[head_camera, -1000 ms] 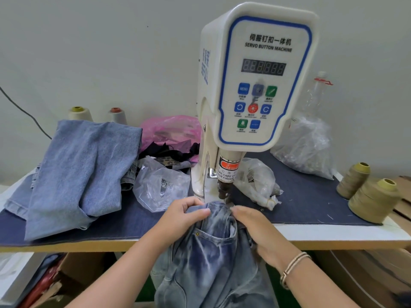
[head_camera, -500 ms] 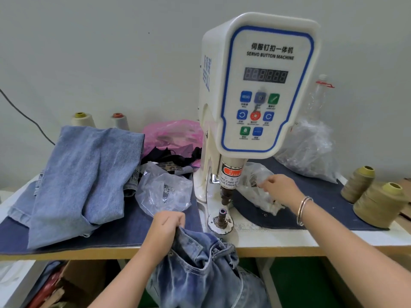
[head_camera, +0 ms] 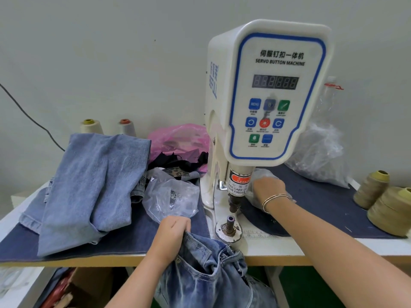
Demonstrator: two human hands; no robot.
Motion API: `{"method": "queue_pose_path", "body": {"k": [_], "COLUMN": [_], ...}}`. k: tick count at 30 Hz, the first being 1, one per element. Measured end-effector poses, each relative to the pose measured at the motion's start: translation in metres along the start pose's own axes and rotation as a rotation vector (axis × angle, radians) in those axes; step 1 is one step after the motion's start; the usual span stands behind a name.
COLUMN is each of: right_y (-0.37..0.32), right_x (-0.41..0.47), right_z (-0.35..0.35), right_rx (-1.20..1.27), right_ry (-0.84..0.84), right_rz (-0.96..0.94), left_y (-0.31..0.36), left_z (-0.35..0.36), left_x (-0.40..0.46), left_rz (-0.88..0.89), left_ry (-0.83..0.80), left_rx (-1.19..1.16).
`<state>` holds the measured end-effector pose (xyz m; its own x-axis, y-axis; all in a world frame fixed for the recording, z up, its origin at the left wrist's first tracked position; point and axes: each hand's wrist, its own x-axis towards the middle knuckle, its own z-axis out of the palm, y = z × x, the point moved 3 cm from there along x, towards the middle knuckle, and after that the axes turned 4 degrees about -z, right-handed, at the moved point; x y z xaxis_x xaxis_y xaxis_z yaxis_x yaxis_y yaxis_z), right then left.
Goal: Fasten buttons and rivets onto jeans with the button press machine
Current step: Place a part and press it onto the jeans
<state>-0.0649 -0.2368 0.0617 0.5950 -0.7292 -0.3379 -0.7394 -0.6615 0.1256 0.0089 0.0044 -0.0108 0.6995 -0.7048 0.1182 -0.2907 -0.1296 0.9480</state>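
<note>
A white servo button machine [head_camera: 266,96] stands mid-table, its press head [head_camera: 236,196] above a bare lower die [head_camera: 229,225]. My left hand [head_camera: 172,230] grips the waistband of dark washed jeans [head_camera: 206,272], which hang off the table's front edge just left of the die. My right hand [head_camera: 268,188] reaches behind the press head into a clear plastic bag [head_camera: 255,177]; its fingertips are hidden by the bag and the machine.
Folded light-blue jeans [head_camera: 93,185] lie at the left. Another clear bag [head_camera: 171,198] of small metal parts sits beside the machine, with a pink bag [head_camera: 178,138] behind. Thread cones [head_camera: 382,201] stand at the right, a large clear bag [head_camera: 320,152] behind them.
My hands left the die: the left pulled the jeans back off it to the table edge, and the right went up and right into the clear bag.
</note>
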Motion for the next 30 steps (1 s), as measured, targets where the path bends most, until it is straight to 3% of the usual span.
{"method": "queue_pose_path", "body": {"k": [3,6,8,20,23,26,30], "right_y": [0.005,0.02,0.028,0.042,0.047,0.055,0.057], "right_x": [0.002,0.007,0.008,0.011,0.008,-0.004,-0.029], "right_z": [0.009,0.021,0.029,0.034,0.034,0.037,0.036], "right_rx": [-0.037,-0.047,-0.02,0.164,0.289,0.358,0.853], "right_ry": [-0.02,0.32,0.417,0.427,0.417,0.676,0.779], "right_rz": [0.015,-0.069,-0.081,-0.126,-0.089,-0.164,-0.145], "left_y": [-0.001,-0.001,-0.001,-0.005,-0.005,-0.004,-0.004], "left_z": [0.0,0.0,0.0,-0.001,-0.001,-0.001,0.0], "left_x": [0.0,0.001,0.001,0.003,0.003,0.003,0.003], "left_rz": [-0.004,-0.002,-0.003,-0.034,-0.041,-0.048,-0.053], "left_ry": [0.002,-0.001,-0.001,-0.009,-0.006,-0.002,-0.005], "left_rx": [0.006,0.007,0.009,0.021,0.016,0.017,0.022]}}
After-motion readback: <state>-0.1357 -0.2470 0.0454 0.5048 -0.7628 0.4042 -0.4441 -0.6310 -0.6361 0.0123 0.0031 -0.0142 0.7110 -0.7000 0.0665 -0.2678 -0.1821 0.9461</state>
